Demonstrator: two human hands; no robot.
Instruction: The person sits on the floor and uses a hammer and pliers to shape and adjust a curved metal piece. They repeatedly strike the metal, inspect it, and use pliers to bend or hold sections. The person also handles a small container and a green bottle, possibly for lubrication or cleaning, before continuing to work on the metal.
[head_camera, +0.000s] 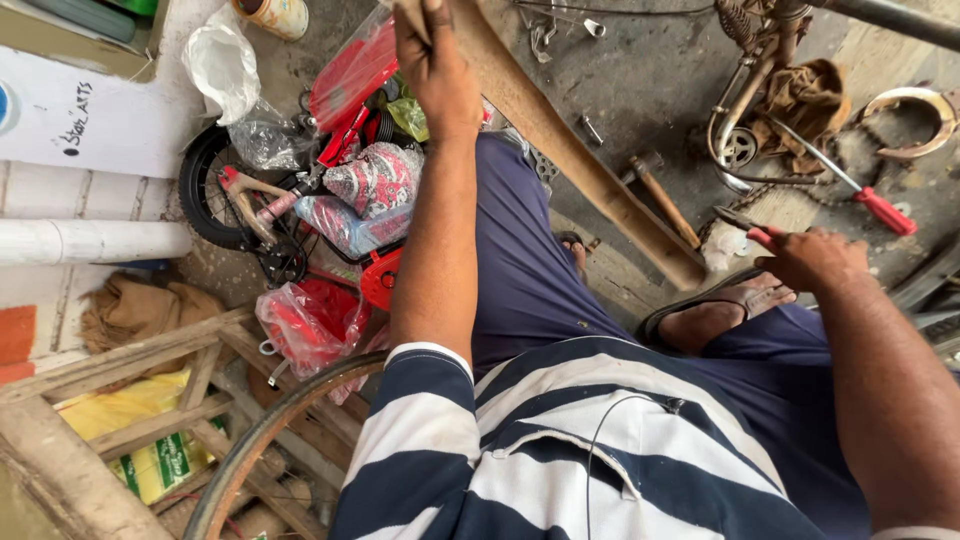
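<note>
From the head camera, the left hand (432, 62) reaches straight out at the top edge, its grip closed around the upper end of a long wooden plank (575, 150) that slants across the concrete floor (650, 80). The right hand (812, 258), arm bent, has its grip closed on red-handled pliers (745, 222) just above a sandalled foot (720, 312). A hammer (662, 195) lies beside the plank; a small red bicycle (300, 180) crowds the left.
</note>
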